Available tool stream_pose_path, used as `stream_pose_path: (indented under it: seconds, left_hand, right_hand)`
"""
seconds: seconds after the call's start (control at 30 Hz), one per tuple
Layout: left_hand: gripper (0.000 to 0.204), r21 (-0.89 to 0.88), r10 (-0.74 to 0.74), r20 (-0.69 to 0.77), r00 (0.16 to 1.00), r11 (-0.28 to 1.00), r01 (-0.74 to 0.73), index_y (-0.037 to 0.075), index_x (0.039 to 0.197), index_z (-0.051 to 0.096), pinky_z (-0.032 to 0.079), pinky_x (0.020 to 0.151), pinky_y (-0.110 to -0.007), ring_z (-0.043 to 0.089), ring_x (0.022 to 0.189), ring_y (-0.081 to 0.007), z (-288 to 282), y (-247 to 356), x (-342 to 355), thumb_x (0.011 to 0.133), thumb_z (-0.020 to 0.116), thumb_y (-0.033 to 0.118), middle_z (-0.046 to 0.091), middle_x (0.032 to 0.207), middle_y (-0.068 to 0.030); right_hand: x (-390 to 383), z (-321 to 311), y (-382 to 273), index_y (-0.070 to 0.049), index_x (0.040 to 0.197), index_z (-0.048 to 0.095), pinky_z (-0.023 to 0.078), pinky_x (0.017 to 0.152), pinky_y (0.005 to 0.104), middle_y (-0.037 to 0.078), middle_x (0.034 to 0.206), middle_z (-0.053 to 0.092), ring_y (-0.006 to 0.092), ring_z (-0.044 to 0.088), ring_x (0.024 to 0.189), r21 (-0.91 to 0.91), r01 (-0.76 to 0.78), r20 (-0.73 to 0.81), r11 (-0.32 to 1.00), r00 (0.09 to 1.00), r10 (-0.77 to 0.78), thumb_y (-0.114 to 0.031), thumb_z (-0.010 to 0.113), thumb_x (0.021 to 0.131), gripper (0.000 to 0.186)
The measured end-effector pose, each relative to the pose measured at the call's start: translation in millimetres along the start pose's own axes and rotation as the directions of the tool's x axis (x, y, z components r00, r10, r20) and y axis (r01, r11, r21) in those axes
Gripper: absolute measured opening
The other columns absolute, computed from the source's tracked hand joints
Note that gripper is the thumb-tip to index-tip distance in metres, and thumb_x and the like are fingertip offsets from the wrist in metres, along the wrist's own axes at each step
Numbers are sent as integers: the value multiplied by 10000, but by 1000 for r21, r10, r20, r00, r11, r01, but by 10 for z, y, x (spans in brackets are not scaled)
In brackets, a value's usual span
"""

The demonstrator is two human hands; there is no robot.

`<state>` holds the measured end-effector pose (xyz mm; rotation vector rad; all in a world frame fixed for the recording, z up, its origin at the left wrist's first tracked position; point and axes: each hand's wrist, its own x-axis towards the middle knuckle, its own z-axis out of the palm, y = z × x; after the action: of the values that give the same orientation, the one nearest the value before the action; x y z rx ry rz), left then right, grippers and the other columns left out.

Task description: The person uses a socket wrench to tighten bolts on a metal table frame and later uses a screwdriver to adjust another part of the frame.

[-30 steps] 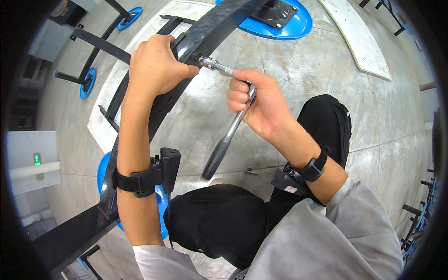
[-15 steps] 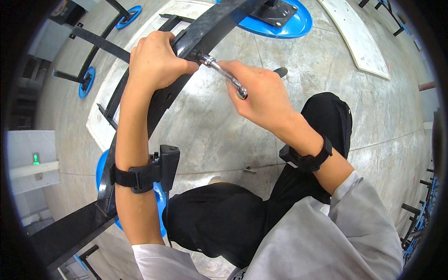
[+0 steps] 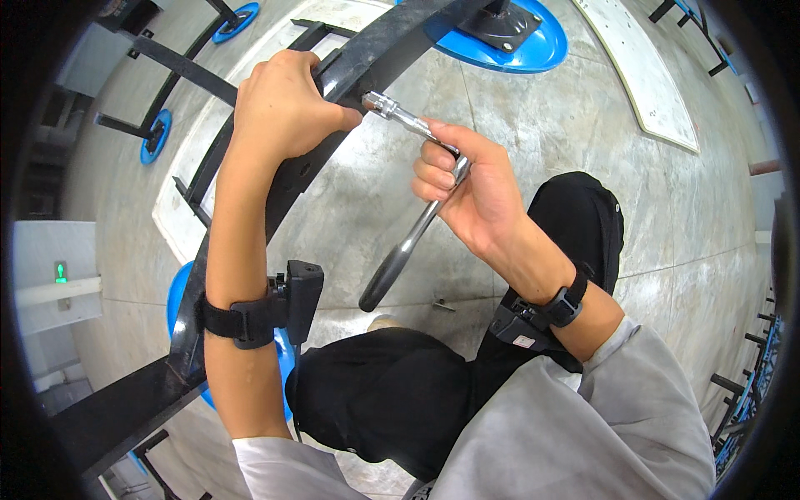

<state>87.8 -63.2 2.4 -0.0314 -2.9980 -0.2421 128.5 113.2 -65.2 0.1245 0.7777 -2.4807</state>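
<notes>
My left hand [image 3: 279, 104] is wrapped over a black metal beam [image 3: 287, 179], its thumb lying along the near side. In my right hand [image 3: 475, 183] is a chrome socket wrench [image 3: 433, 204] with an extension, gripped around its head. The wrench's black-gripped handle slants down toward my knees. Its socket end points at the side of the beam, just beside my left thumb. Whether the socket sits on a bolt or just off it, I cannot tell.
A blue round plate [image 3: 550, 50] with a bolted black bracket sits at the beam's far end. Another blue disc [image 3: 179, 292] shows under the beam on the left. White panels [image 3: 642, 75] lie on the grey floor [image 3: 708, 208]. Further black frames with blue discs [image 3: 154, 137] stand left.
My right hand has turned over and moved slightly right. The wrench handle has swung from pointing away to pointing down toward me. My left hand stays on the beam.
</notes>
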Motion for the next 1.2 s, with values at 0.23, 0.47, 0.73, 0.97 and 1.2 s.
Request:
stream_pose_path:
  seconds: [0.23,0.47,0.73,0.97,1.2]
  left_hand:
    - [486,-8,7,-22,1000,1000,-7,-31,795,622,460,635,-347,596,632,-294,-8,0,-2,471,725,316,599,669,-182]
    - [459,-21,39,-78,996,999,-41,-30,766,613,452,611,-345,573,594,-284,37,-6,-7,467,716,303,586,641,-166]
    - [503,-16,14,-19,1000,1000,-14,-48,791,617,457,642,-356,585,622,-289,18,15,-11,451,708,311,598,672,-171]
    - [580,-5,60,-110,992,998,-61,-57,885,625,463,703,-338,610,713,-303,122,-60,12,448,699,317,620,760,-194]
    - [549,-5,20,-102,995,1000,-21,-39,848,637,474,675,-331,603,660,-292,129,-28,2,448,695,333,606,670,-173]
  right_hand:
    - [45,-43,18,-37,816,448,282,459,229,-18,595,351,82,325,503,150,-69,-62,986,995,79,-96,473,848,72]
    - [144,-48,-41,-29,785,464,301,451,225,-13,596,382,83,358,501,352,-198,22,915,979,204,-78,477,835,72]
    - [156,-199,-9,-25,1017,571,362,500,236,14,592,502,79,445,532,-760,528,650,-379,602,-464,-37,554,761,256]
    - [56,-135,65,5,958,592,388,522,231,77,679,575,105,517,565,-764,310,92,566,920,-380,-81,584,745,229]
    - [-134,-181,66,20,974,582,325,485,195,-7,662,520,59,438,522,-852,497,346,162,768,-538,-77,584,772,224]
